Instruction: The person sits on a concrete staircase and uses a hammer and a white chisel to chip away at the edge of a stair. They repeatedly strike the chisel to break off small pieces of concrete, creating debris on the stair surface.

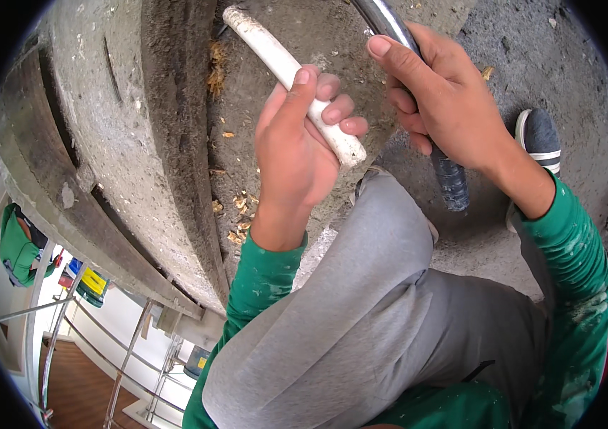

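Note:
My left hand (291,146) is closed round a short, thick white rod (267,48), thumb along its side. Its far end is smeared with dirt, and it slants from upper left to lower right above the rough ground. In my right hand (458,107) is a bar-shaped tool (451,184) with a shiny metal shaft and a dark, tape-wrapped lower end. The tool's upper end runs out of the picture, so its head, if any, is hidden. The two held things are apart from each other.
A rough concrete edge (175,136) curves along the left. Yellowish chips (241,204) lie beside it. Metal scaffold bars (129,357) and a person in green (19,243) are lower down on the left. My grey-trousered knee (390,207) is bent below my hands; a dark shoe (541,136) is at right.

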Motion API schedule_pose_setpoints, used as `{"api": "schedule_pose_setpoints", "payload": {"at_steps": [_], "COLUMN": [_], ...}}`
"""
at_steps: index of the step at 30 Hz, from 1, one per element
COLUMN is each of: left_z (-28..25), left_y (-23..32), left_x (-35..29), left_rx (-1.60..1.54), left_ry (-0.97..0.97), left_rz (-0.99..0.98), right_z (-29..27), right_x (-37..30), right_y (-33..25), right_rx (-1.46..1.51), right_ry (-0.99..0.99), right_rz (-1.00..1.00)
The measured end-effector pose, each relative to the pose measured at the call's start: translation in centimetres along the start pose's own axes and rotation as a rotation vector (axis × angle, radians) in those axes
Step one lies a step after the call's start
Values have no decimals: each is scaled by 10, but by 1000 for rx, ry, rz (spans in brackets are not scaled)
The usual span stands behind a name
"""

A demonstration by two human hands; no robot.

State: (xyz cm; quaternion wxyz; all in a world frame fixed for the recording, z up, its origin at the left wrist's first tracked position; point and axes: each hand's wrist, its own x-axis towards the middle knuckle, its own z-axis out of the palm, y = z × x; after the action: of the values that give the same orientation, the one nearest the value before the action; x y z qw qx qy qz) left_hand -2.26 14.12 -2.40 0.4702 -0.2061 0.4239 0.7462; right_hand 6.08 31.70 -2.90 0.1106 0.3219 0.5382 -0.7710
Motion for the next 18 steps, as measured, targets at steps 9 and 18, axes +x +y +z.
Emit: {"api": "schedule_pose_setpoints", "payload": {"at_steps": [9, 18], "left_z": [12, 16], "left_y": [-5, -12], "left_x": [6, 6], "left_rx": [-35, 19], "left_ry": [13, 36], "left_rz": [27, 55], "right_z": [-15, -15], "right_x": [10, 10], "right_y": [-28, -22], "right_rx": [177, 148], "right_ry": [13, 6], "right_rz": [90, 117]}}
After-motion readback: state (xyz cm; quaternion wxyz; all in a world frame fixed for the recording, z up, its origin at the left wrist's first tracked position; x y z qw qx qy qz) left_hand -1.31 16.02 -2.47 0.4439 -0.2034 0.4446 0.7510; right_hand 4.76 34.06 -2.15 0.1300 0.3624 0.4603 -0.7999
